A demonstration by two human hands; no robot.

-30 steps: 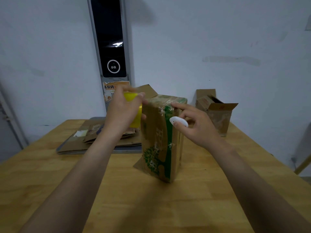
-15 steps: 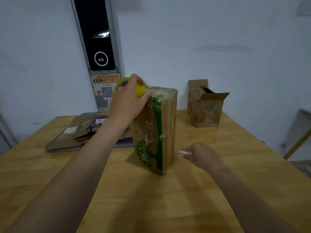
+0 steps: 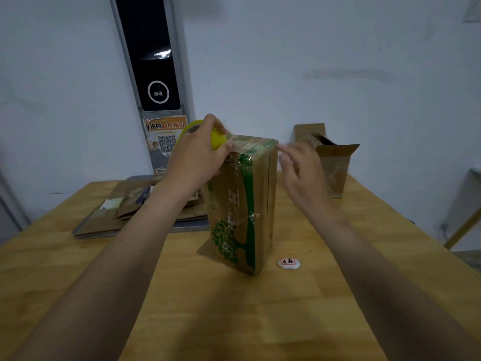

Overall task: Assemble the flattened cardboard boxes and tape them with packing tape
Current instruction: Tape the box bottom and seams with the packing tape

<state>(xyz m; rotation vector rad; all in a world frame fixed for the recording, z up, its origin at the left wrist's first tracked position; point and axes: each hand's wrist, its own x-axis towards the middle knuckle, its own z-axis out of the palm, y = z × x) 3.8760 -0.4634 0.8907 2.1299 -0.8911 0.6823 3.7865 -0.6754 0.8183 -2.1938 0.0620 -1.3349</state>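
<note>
**Taping top of upright box**

Noted tall box (image 3: 242, 204) standing upright mid-table (image 3: 234, 321), green print facing near, clear tape glinting over top & down near face. Gripped yellow tape roll (image 3: 218, 142) w/ left hand (image 3: 195, 157), fingers curled round it, roll pressed at box's top left edge. Held right hand (image 3: 303, 168) just beside top right edge, fingers loosely spread, nothing in it; blurred, so couldn't tell whether touching cardboard. Spotted small white oval piece (image 3: 289, 263) lying on table just right of box base; prob. a cutter, not sure.

Judged as: strip over top flaps in progress, approx. at its end.

Best done by:
- bracing box w/ right hand flat on right side, since tall & narrow, likely to tip under pull from left
- pulling tape taut & straight along seam
- smoothing down w/ flat fingers, centre outwards, no bubbles
- running strip a bit down each side before cutting

Also seen: flat cardboard stack (image 3: 135, 207) far left, not yet assembled; open box (image 3: 331, 165) far right.
</note>
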